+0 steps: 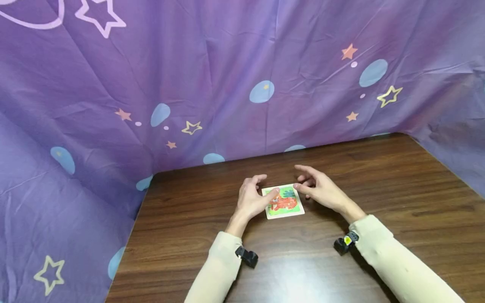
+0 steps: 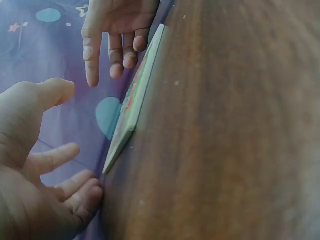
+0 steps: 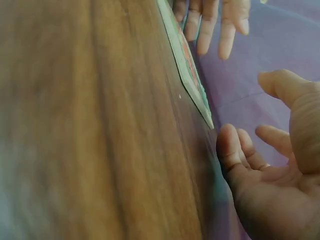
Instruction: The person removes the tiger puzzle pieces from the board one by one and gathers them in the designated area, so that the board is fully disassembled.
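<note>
A square picture board [image 1: 286,211] lies flat on the wooden table, with a white border and an orange animal on a green ground. Its thin pale edge shows in both wrist views. My left hand [image 1: 251,200] is at the board's left side, its thumb [image 1: 272,194] over the picture in the head view. On the other side is my right hand [image 1: 325,192], thumb tip near the board's upper right corner. In the left wrist view the fingers of the left hand [image 2: 45,170] are spread and relaxed. The right hand [image 3: 280,175] likewise holds nothing, fingers loosely bent.
The dark brown wooden table [image 1: 182,227] reflects a bright light near its front. A purple cloth [image 1: 227,63] printed with stars and blue ovals hangs behind and beside it. Each wrist wears a black strap with a small camera [image 1: 248,256].
</note>
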Demonstrator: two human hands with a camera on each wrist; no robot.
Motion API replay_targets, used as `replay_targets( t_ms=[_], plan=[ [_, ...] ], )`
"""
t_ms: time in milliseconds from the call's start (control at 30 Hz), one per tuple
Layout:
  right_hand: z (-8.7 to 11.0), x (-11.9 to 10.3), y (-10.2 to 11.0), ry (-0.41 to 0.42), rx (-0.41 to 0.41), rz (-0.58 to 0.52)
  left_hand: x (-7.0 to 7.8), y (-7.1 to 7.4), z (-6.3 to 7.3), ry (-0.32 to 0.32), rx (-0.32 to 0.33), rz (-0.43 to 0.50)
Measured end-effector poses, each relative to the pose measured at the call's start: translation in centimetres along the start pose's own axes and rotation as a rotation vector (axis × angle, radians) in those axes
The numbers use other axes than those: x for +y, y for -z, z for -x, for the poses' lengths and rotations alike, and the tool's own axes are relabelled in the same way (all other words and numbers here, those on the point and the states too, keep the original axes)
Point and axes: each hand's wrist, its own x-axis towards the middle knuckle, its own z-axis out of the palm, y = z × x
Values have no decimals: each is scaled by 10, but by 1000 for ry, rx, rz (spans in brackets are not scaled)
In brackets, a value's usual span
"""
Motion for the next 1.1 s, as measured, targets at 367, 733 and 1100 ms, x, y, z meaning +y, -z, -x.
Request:
replay_targets(
  t_ms=[367, 733, 1100],
  plan=[
    [0, 9, -2, 54, -9, 97, 0, -5, 3, -19, -101, 13],
    [-2, 12, -5, 51, -37, 225, -2, -10, 5, -35, -111, -75],
    [-5, 8, -6, 65, -26, 295, -14, -17, 2, -40, -87, -51]
  ],
)
